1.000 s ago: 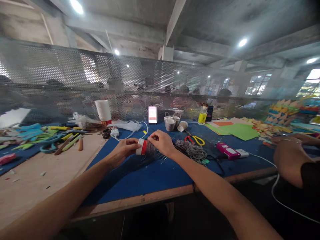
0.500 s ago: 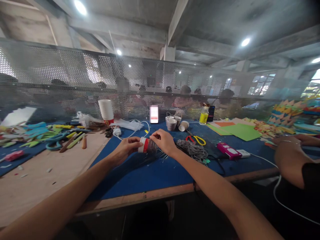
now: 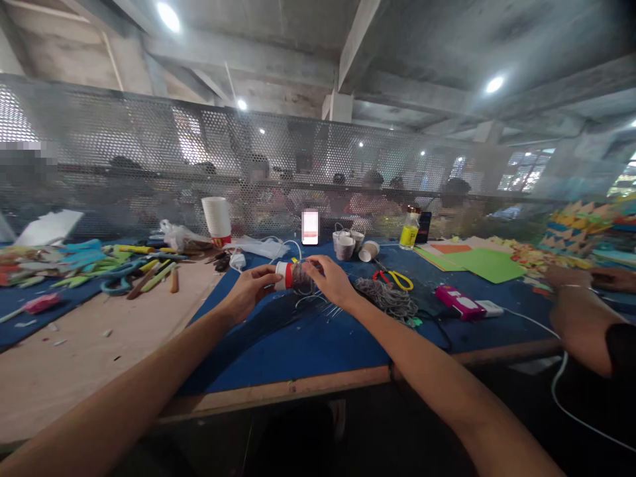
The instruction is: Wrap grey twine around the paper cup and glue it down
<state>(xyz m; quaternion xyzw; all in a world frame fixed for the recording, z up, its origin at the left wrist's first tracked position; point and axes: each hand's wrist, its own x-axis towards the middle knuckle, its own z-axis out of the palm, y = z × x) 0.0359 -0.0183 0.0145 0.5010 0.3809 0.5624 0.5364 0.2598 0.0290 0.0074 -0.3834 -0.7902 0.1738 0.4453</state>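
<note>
My left hand [image 3: 250, 289] grips a white and red paper cup [image 3: 285, 275], which lies tilted on its side just over the blue table. Grey yarn [image 3: 302, 281] is wound around the cup's right part. There, my right hand [image 3: 336, 283] has its fingers closed at the yarn; the fingertips are partly hidden behind the hand. Thin strands trail below the cup toward a loose heap of grey yarn [image 3: 386, 299] right of my right hand. Behind the hands stand several small wrapped cups [image 3: 344, 247], with another cup [image 3: 367, 252] lying on its side.
Scissors [image 3: 400, 281] with yellow handles lie behind the yarn heap. A lit phone [image 3: 310, 227] and a stack of paper cups [image 3: 215, 218] stand at the back. Rightward are a yellow-labelled bottle [image 3: 409, 230], a magenta box [image 3: 460, 303], green paper [image 3: 489, 264] and another person's arm [image 3: 579, 318].
My right fingers have moved down and closer against the yarn-wound part of the cup. A looped strand now shows below it. The view has shifted slightly left.
</note>
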